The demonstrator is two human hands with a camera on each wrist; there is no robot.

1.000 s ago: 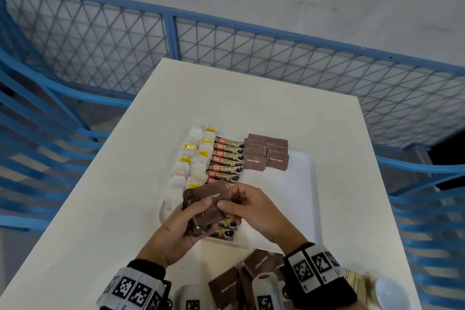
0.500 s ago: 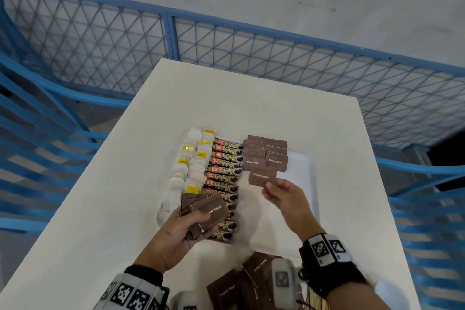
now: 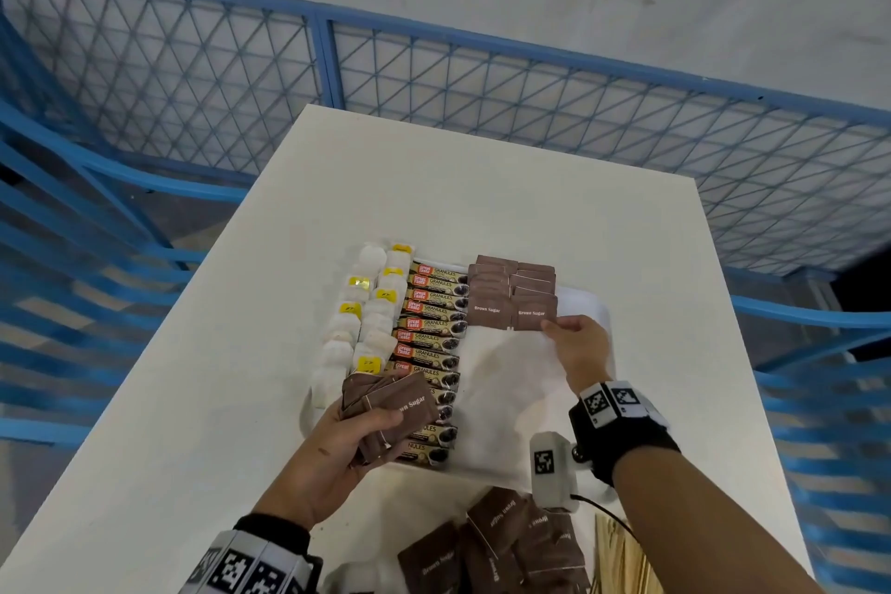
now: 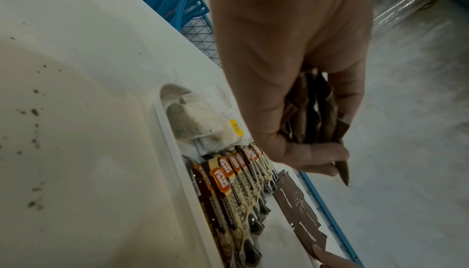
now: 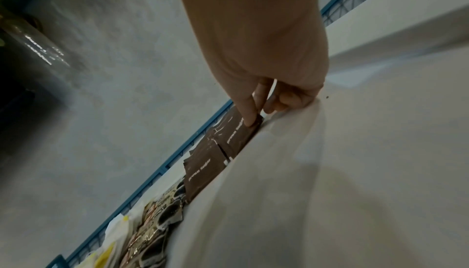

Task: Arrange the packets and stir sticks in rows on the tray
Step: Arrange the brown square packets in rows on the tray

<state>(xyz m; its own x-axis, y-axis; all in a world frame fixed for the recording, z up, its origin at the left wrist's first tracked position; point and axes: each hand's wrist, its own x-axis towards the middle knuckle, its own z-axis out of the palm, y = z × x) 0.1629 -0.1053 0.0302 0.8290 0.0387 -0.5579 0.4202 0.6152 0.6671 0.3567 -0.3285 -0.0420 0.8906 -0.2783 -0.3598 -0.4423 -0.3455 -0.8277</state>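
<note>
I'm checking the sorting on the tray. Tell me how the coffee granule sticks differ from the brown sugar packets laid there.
The coffee granule sticks are long, narrow and glossy, printed in orange, cream and black; the brown sugar packets are short, near-square, plain matte brown with white lettering. The sticks form one long column; the packets sit in two short overlapping columns at the tray's far end. Both lie flat in rows.

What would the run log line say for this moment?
right hand: placing brown sugar packet on tray | left hand: holds packet stack
</note>
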